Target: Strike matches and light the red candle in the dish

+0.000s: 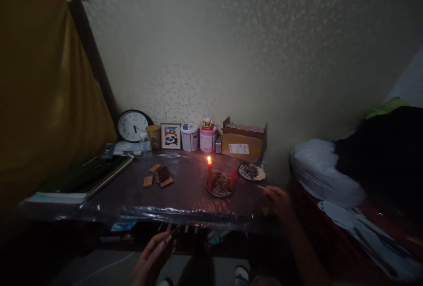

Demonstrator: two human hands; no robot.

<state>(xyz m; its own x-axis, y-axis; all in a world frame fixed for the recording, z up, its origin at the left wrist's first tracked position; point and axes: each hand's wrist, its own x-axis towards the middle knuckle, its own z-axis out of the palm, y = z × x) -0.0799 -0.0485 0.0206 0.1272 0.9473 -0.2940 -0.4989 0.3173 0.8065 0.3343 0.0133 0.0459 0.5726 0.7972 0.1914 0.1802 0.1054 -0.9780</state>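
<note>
My right hand (276,196) is at the table's right edge, pinching a thin pale matchstick (261,187); no flame shows on it. Low in front of the table, my left hand (153,253) is closed on what looks like a small brown matchbox (169,237), partly hidden by the fingers. One red candle (209,175) burns upright on a round metal dish (220,195). A second red candle (232,179), unlit, stands on the same dish. Behind my right hand lies a plate (240,174) of matches (254,172). Several small matchboxes (161,173) lie on the table's left half.
Along the wall stand a clock (133,126), a yellow tub (153,137), a framed panda picture (171,136), two canisters (190,138) and an open cardboard box (244,141). A large flat book (89,180) lies left. Bags (320,171) are piled right. Plastic covers the table (185,195).
</note>
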